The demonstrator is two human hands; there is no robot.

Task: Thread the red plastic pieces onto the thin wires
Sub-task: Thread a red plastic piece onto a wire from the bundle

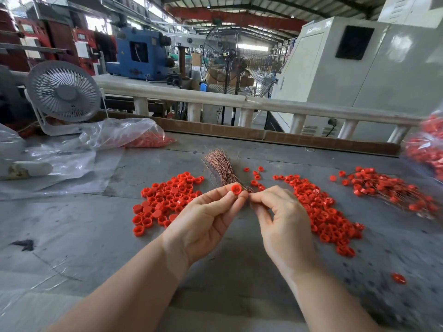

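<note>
Above the middle of a grey table (pixel 72 236), two bare hands meet fingertip to fingertip. The left hand (pixel 203 219) pinches a red cap (pixel 236 189) between thumb and forefinger, its hollow side facing up. The right hand (pixel 280 216) has thumb and forefinger pressed together just beside the cap, other fingers curled; whether a wire sits in that pinch is too fine to tell.

Just behind the hands lies a bundle of thin copper wires (pixel 219 167), fanned toward the far edge, its near end hidden by the fingers and cap.

Left of the hands, a pile of loose caps (pixel 165 200) spreads on the table. Right of the hands, a longer heap (pixel 323 209) runs toward the near edge. Farther right, near the right edge, threaded caps (pixel 388 190) lie tangled with fine wires. A few stray caps (pixel 256 176) sit between the bundle and the right heap, and one lone cap (pixel 398 278) lies near the near right corner.

At the far left corner stand a small white fan (pixel 63 94) and a clear bag (pixel 129 134) holding more red pieces, with loose plastic sheeting (pixel 60 164) beside it. Another bag of red pieces (pixel 429 144) hangs over the right edge. Beyond the far edge run a white railing (pixel 239 101), a tall floor fan (pixel 230 61), a blue machine (pixel 141 56) and a white cabinet (pixel 347 68).
</note>
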